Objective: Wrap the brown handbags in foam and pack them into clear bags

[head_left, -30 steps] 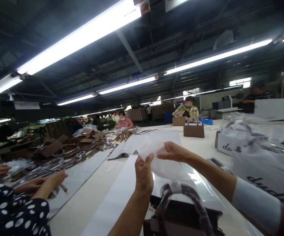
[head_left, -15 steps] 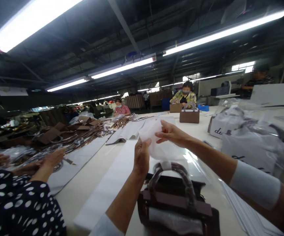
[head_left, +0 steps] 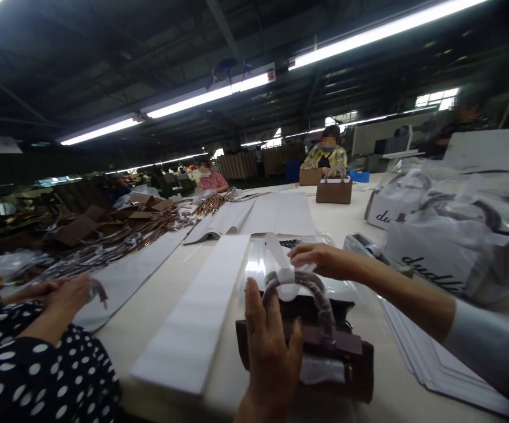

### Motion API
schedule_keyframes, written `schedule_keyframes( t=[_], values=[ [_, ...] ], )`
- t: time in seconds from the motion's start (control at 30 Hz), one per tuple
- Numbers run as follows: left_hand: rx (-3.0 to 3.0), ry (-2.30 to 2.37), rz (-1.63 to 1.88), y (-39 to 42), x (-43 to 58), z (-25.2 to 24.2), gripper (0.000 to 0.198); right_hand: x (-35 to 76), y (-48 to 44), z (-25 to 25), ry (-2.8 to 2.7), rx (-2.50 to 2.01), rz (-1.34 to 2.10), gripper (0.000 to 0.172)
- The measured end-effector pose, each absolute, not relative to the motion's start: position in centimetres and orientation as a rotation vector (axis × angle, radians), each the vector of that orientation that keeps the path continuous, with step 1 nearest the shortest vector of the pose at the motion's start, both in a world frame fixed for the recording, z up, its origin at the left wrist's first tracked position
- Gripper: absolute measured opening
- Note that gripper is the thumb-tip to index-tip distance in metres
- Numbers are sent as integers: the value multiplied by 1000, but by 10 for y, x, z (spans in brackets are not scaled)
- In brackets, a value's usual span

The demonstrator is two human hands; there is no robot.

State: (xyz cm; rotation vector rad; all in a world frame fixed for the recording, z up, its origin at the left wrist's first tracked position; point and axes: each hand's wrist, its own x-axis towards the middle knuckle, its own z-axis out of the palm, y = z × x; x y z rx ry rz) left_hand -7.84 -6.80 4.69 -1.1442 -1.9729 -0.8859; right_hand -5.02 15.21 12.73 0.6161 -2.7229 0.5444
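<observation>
A dark brown handbag (head_left: 347, 364) stands on the table in front of me, its two handles (head_left: 325, 311) wrapped in clear plastic film. A thin white wrapping sheet (head_left: 276, 252) sits at the top of the handles, bunched into a narrow strip. My right hand (head_left: 325, 261) is just above the handles, fingers bent together at the edge of this sheet; its fingertips are partly hidden. My left hand (head_left: 272, 346) is open, fingers spread, in front of the bag's left side. It covers part of the bag's front.
A long white foam sheet (head_left: 193, 317) lies left of the bag. Flat white sheets (head_left: 439, 364) are stacked at right, near plastic-wrapped bags (head_left: 439, 252). A co-worker's hands (head_left: 64, 294) work at left beside a heap of brown parts (head_left: 82, 226). A brown handbag (head_left: 334, 191) stands farther back.
The white sheet, spread between both hands above the bag before, is now narrowed down at the handles. My left hand has let go and come down to the bag's front; my right hand is lower.
</observation>
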Motion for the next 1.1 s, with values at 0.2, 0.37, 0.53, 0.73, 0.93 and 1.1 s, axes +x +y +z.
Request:
schedule_keyframes(
  t=[0.2, 0.37, 0.53, 0.73, 0.93, 1.1],
  values=[
    [-1020, -2033, -1091, -48, -77, 58, 31, -45, 135, 143, -2747, 724, 608, 23],
    [-1001, -1972, -1321, -39, -83, 65, 13, -16, 98, 127, -2512, 64, 559, 50],
    [-1167, -1982, -1259, -55, -74, 70, 9, -8, 74, 96, -2385, -168, 570, 56],
    [-1288, -1941, -1151, -128, -46, 67, 18, -19, 86, 97, -2417, -467, 489, 33],
    [-1209, -1910, -1157, -161, -32, 19, 22, -25, 86, 96, -2481, -697, 150, 34],
    [-1235, -1906, -1276, -147, -36, -3, 23, -32, 95, 93, -2483, -755, 58, 35]
  ],
)
